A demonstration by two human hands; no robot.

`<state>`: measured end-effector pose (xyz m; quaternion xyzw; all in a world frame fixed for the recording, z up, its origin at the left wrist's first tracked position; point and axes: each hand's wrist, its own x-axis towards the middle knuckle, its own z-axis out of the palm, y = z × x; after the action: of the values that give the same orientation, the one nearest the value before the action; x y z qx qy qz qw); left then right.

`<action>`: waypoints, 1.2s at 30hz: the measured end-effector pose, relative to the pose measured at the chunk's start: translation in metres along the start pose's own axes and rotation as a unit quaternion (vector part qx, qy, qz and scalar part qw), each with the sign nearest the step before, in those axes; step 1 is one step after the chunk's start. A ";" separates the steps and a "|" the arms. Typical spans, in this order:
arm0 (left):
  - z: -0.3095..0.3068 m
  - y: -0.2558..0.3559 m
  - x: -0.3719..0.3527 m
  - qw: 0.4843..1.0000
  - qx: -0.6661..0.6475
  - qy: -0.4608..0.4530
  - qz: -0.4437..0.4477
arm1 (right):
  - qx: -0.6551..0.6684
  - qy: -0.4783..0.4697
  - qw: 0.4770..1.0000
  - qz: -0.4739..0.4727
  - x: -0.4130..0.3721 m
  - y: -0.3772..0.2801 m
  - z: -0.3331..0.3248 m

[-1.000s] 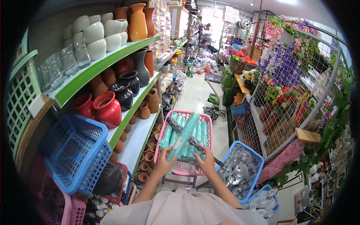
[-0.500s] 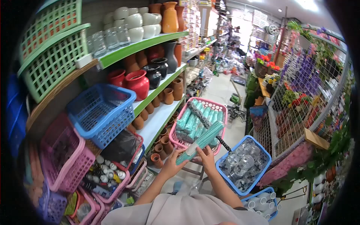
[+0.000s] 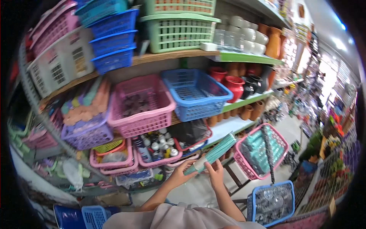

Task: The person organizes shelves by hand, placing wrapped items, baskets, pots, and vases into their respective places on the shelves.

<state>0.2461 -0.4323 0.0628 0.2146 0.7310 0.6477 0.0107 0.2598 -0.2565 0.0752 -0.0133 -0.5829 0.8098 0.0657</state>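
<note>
A bundle of thin teal sticks with a pale band round its lower part is held slantwise in front of me. My left hand is closed around its lower end. My right hand grips it near the band, thumb on top. Beyond it to the right, a pink basket holds several similar teal bundles in clear wrapping. Across that basket hangs a dark, fuzzy, rope-like strand. Nearer me stands a blue basket of clear glass-like pieces.
Along the left, shelves carry an empty-looking blue basket, a pink basket with dark items, and red pots. Below are bottles in a pink basket. A wire grid stands at the right.
My view has swung left toward the shelves, so the floor baskets now appear farther right. Both hands still hold the teal bundle.
</note>
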 end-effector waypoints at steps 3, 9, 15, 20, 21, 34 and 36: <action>-0.040 0.009 -0.024 0.998 0.060 0.017 -0.027 | 0.000 -0.068 0.998 -0.017 0.004 0.004 0.042; -0.107 0.025 -0.066 0.994 0.035 0.093 -0.044 | -0.015 -0.198 0.980 -0.013 0.008 0.028 0.113; -0.180 0.045 -0.105 0.992 -0.067 0.094 -0.043 | -0.028 -0.345 0.938 -0.015 -0.029 0.052 0.199; -0.222 0.058 -0.125 0.984 -0.095 0.144 -0.040 | -0.077 -0.369 0.923 -0.076 -0.059 0.047 0.264; -0.230 0.062 -0.128 0.989 -0.026 0.147 -0.018 | -0.042 -0.367 0.927 -0.066 -0.061 0.045 0.273; -0.412 0.168 -0.132 0.819 0.453 0.262 0.235 | -0.068 -0.278 0.955 -0.084 -0.036 -0.026 0.366; -0.438 0.164 -0.122 0.778 0.502 0.320 0.202 | -0.074 -0.291 0.949 -0.090 -0.017 -0.033 0.382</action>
<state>0.2774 -0.8735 0.2569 0.1126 0.8535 0.2080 -0.4643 0.2422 -0.6086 0.2277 0.2712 -0.6336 0.7237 -0.0351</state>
